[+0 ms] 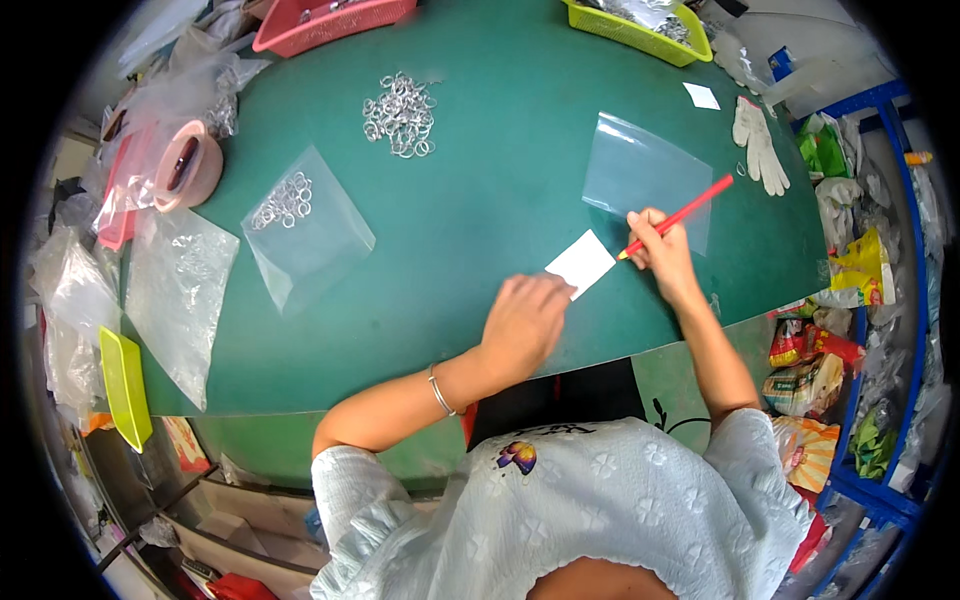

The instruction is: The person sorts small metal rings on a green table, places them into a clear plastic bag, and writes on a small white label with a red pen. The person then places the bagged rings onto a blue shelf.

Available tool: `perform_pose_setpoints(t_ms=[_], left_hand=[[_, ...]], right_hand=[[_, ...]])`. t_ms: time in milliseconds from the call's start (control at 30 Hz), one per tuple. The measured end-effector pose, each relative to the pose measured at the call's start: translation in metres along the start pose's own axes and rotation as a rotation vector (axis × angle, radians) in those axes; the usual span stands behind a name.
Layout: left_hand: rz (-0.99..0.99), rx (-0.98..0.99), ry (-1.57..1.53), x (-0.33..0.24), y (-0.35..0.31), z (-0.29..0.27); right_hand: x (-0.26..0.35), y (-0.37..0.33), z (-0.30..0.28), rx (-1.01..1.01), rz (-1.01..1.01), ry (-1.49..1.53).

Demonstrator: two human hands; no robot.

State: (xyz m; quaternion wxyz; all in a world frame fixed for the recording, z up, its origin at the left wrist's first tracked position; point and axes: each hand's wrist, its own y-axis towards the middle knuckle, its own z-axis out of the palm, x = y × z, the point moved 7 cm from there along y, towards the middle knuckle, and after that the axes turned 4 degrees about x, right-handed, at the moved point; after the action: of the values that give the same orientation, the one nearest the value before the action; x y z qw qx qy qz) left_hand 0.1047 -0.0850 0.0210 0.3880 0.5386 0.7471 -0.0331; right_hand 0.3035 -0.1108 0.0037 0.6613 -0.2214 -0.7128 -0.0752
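Far left of frame: heaped clear plastic, bags overlapping, count not possible. One pink tub (206,168), a dark object inside, kind unclear. Below, one lime tray (124,390) at the table's edge.

Flat clear bags on the green table (480,130): three. First (183,295), left, appears unfilled; second (325,235), left of centre, holds a cluster of rings (290,207), overlapping, uncountable. One loose ring pile (402,118), upper left of centre, also too tangled to count. One pink basket (335,30), cut off by the top edge; contents mostly out of frame.

Centre: left hand (525,325), fingers bent over the lower corner of a white card (587,262). Thumb and fingertip contact hidden; cannot tell pinch from press. Card lies right of centre, that corner covered.

Right hand (660,250): closed narrowly on one red pen (700,198), slanted, yellow tip just beside the card's right corner; tip contact unclear. Third bag (640,160) lies behind this hand, partly covered.

Upper right: one lime basket (645,40), cut off at top; second card (702,96) (two in all); one white glove (762,150).
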Motion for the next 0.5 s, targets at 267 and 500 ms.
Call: perform_pose_setpoints(t_ms=[267,500], left_hand=[[-0.309,-0.053,0.183,0.019,0.016,-0.004],[-0.379,0.032,0.222,0.011,0.024,0.004]], right_hand=[[0.089,0.125,-0.079,-0.233,-0.398,-1.580],[0.049,0.209,-0.156,-0.296,-0.286,-1.851]])
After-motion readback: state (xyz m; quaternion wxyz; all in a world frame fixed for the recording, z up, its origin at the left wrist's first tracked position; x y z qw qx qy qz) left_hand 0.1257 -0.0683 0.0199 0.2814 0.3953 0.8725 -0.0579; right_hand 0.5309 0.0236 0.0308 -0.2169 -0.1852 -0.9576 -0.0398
